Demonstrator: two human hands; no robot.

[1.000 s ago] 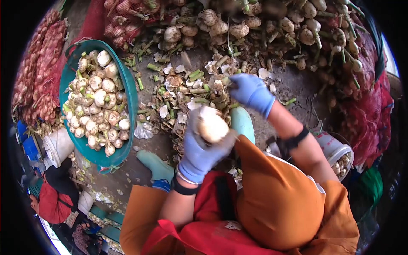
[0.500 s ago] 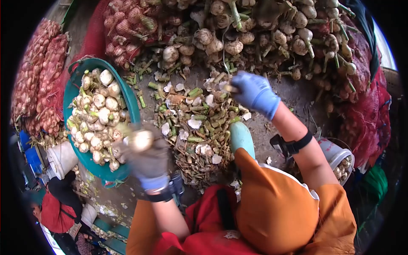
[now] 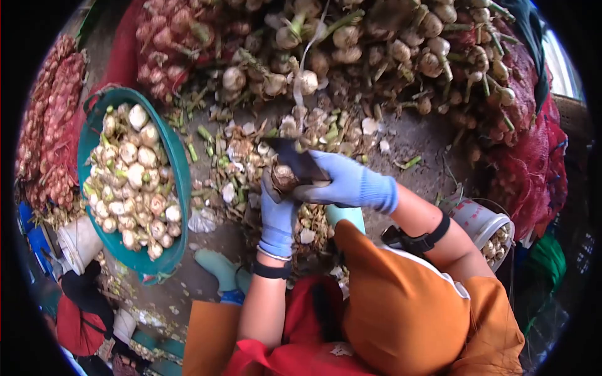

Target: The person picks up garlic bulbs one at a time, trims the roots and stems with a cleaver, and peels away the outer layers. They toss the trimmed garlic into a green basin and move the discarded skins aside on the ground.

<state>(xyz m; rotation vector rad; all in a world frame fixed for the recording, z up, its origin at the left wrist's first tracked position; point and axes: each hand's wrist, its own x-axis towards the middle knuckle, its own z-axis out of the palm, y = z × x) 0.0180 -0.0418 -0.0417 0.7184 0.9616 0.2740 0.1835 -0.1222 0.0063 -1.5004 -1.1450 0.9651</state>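
My left hand (image 3: 277, 216), in a blue glove with dark dirty fingers, is closed around a garlic bulb (image 3: 283, 178) in front of me. Close against it, my right hand (image 3: 345, 180), in a blue glove, grips a knife whose wide dark blade (image 3: 293, 158) lies over the bulb. The blade partly hides the bulb, and the knife's handle is covered by the fingers. Cut stems and papery skins (image 3: 241, 160) litter the ground around both hands. To the left stands a teal tub (image 3: 180, 188) holding trimmed garlic bulbs (image 3: 132, 178).
Untrimmed garlic with stems (image 3: 376, 44) is heaped ahead. Red mesh sacks (image 3: 53, 119) stand at far left, another red sack (image 3: 533, 169) at right. A white bucket (image 3: 480, 219) with garlic lies tilted at right. Another person (image 3: 81, 319) is at lower left.
My left hand has moved right from beside the tub, where it held a pale bulb, and now holds a browner bulb. My right hand has come down and left, bringing the knife to it.
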